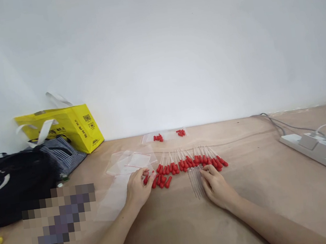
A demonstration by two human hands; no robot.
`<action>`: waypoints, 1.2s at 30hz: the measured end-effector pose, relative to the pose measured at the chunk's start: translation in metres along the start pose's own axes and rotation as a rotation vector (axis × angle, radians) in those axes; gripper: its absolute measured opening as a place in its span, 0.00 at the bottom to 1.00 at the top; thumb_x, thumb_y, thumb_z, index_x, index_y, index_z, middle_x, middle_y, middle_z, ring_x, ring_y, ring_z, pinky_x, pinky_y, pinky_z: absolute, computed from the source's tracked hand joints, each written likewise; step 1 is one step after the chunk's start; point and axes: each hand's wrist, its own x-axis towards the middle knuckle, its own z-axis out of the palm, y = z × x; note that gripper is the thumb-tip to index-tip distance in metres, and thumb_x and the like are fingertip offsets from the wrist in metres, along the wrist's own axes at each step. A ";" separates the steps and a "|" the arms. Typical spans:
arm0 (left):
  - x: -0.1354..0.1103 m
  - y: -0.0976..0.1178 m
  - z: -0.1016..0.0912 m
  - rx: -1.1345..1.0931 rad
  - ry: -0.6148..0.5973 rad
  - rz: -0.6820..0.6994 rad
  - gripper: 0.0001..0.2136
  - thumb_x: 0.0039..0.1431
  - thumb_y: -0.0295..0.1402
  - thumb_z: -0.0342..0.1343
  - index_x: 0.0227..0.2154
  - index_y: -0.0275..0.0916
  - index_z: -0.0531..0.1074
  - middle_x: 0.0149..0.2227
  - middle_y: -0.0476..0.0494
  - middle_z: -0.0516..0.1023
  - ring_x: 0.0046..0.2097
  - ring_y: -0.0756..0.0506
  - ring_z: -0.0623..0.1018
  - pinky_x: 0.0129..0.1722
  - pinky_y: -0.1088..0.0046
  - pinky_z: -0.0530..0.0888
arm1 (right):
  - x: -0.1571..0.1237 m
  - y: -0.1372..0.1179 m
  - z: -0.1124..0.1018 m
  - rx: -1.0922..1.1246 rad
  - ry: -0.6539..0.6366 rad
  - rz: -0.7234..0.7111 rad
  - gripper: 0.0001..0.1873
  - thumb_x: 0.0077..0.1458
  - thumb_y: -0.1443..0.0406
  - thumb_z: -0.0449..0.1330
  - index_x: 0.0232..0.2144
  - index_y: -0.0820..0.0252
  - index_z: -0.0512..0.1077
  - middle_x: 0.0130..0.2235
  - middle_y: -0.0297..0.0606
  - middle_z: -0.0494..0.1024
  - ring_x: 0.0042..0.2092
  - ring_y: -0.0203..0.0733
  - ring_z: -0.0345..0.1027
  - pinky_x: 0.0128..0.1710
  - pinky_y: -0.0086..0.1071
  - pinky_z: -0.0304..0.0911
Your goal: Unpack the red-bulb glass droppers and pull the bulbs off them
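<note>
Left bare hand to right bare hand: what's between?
Head view: loose red bulb-shaped caps, then thin clear tubes by the right hand; red-capped droppers lie just beyond.

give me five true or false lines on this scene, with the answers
1. The yellow bag stands on the picture's left side. True.
2. The left hand is inside the yellow bag. False: it is at the red bulbs.
3. The right hand is at the thin clear tubes. True.
4. The power strip lies left of the left hand. False: it lies right of the right hand.
5. Striped fabric shows beside the black item. True.
</note>
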 end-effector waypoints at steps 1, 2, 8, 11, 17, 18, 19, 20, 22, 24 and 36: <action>0.001 -0.001 -0.002 0.004 -0.002 -0.013 0.11 0.49 0.41 0.48 0.29 0.39 0.68 0.28 0.46 0.75 0.33 0.45 0.73 0.32 0.70 0.69 | 0.000 -0.002 -0.001 -0.003 -0.008 0.005 0.10 0.52 0.72 0.45 0.30 0.62 0.66 0.35 0.42 0.64 0.32 0.38 0.63 0.33 0.33 0.63; 0.004 -0.001 -0.004 0.014 -0.005 -0.026 0.11 0.49 0.41 0.48 0.30 0.39 0.68 0.29 0.46 0.75 0.33 0.45 0.73 0.33 0.70 0.69 | 0.000 -0.003 -0.002 -0.005 -0.013 0.008 0.10 0.52 0.71 0.45 0.30 0.62 0.66 0.35 0.42 0.64 0.33 0.38 0.63 0.34 0.33 0.63; 0.031 0.011 -0.008 0.252 -0.226 -0.042 0.11 0.50 0.39 0.47 0.29 0.43 0.73 0.36 0.46 0.75 0.42 0.42 0.71 0.41 0.64 0.64 | 0.001 -0.001 -0.004 0.007 0.033 -0.031 0.12 0.54 0.70 0.44 0.34 0.62 0.67 0.35 0.42 0.65 0.35 0.39 0.64 0.35 0.34 0.64; 0.050 0.022 0.000 0.366 -0.363 -0.084 0.13 0.48 0.44 0.49 0.25 0.44 0.74 0.36 0.43 0.75 0.43 0.38 0.69 0.41 0.61 0.63 | 0.002 0.005 -0.006 0.001 0.078 -0.038 0.13 0.54 0.70 0.44 0.37 0.62 0.67 0.35 0.43 0.66 0.35 0.40 0.65 0.35 0.35 0.64; 0.070 0.044 0.019 0.418 -0.376 -0.093 0.12 0.46 0.42 0.50 0.22 0.40 0.74 0.34 0.40 0.75 0.43 0.37 0.70 0.42 0.61 0.63 | 0.001 0.007 -0.016 -0.102 0.152 -0.021 0.13 0.54 0.68 0.45 0.37 0.59 0.69 0.34 0.41 0.68 0.33 0.39 0.66 0.31 0.32 0.63; 0.071 0.049 0.022 0.421 -0.373 -0.080 0.14 0.47 0.43 0.49 0.22 0.40 0.74 0.34 0.40 0.75 0.44 0.37 0.70 0.42 0.61 0.62 | 0.001 0.007 -0.017 -0.129 0.155 -0.007 0.13 0.54 0.68 0.45 0.36 0.59 0.69 0.34 0.40 0.69 0.33 0.38 0.66 0.29 0.31 0.63; 0.071 0.055 0.024 0.424 -0.377 -0.068 0.15 0.47 0.44 0.48 0.22 0.40 0.74 0.34 0.40 0.76 0.44 0.37 0.70 0.43 0.61 0.62 | 0.001 0.005 -0.018 -0.154 0.157 0.007 0.13 0.54 0.67 0.45 0.36 0.58 0.69 0.34 0.40 0.69 0.33 0.38 0.66 0.28 0.30 0.62; 0.071 0.061 0.027 0.426 -0.389 -0.058 0.16 0.47 0.46 0.48 0.21 0.40 0.73 0.33 0.39 0.76 0.43 0.37 0.70 0.43 0.61 0.62 | 0.001 0.005 -0.018 -0.176 0.158 0.019 0.13 0.54 0.67 0.45 0.35 0.58 0.69 0.35 0.39 0.70 0.33 0.37 0.66 0.27 0.29 0.61; 0.070 0.071 0.033 0.432 -0.419 -0.053 0.18 0.45 0.48 0.49 0.20 0.38 0.73 0.33 0.37 0.76 0.43 0.37 0.71 0.43 0.61 0.62 | 0.001 0.004 -0.019 -0.202 0.168 0.034 0.13 0.55 0.66 0.46 0.35 0.57 0.70 0.34 0.38 0.70 0.33 0.37 0.66 0.26 0.27 0.60; 0.070 0.078 0.039 0.439 -0.443 -0.063 0.18 0.42 0.48 0.51 0.22 0.37 0.74 0.35 0.34 0.76 0.43 0.35 0.71 0.43 0.61 0.63 | 0.001 0.005 -0.020 -0.212 0.184 0.037 0.13 0.55 0.65 0.46 0.34 0.57 0.70 0.34 0.38 0.70 0.32 0.36 0.66 0.25 0.26 0.59; 0.064 0.075 0.017 0.361 -0.480 -0.048 0.12 0.50 0.37 0.44 0.21 0.37 0.69 0.27 0.40 0.76 0.34 0.41 0.74 0.31 0.69 0.65 | 0.001 0.008 -0.022 -0.249 0.174 0.031 0.11 0.53 0.63 0.49 0.30 0.56 0.71 0.32 0.36 0.71 0.29 0.34 0.66 0.21 0.25 0.55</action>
